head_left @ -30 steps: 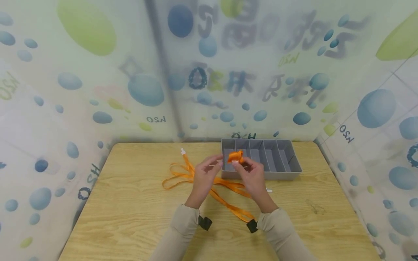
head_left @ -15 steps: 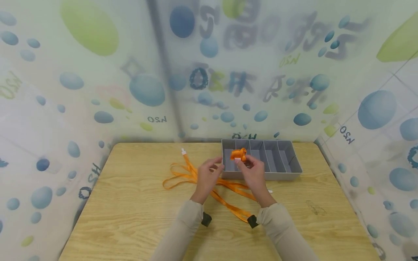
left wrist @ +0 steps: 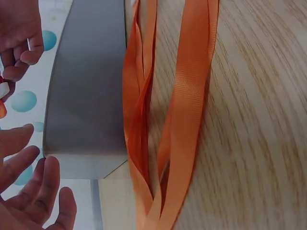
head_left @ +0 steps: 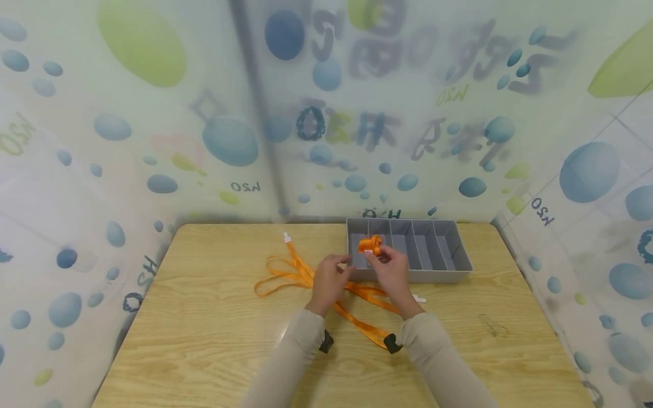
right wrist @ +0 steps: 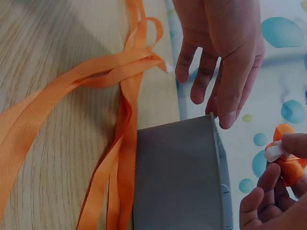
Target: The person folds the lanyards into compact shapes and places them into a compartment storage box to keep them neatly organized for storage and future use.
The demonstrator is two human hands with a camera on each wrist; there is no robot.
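Note:
My right hand pinches a rolled-up orange lanyard by its white clip, in front of the thumb and fingers. The roll is held above the leftmost compartments of a grey divided box. My left hand holds nothing; its fingers are spread and loosely bent beside the box's near left corner. Whether its fingertips touch the corner I cannot tell. Beneath both forearms, more orange lanyards lie loose along the box's front side, partly hidden by the hands.
The box stands at the back of the wooden table, close to the patterned wall covering. White clips of the loose lanyards show at the far left and beside the right wrist. Dark pieces sit at both cuffs.
My left hand has shifted slightly right, toward the box corner. The right hand has moved a little, with the rolled lanyard still pinched. The loose lanyards and box stay in place.

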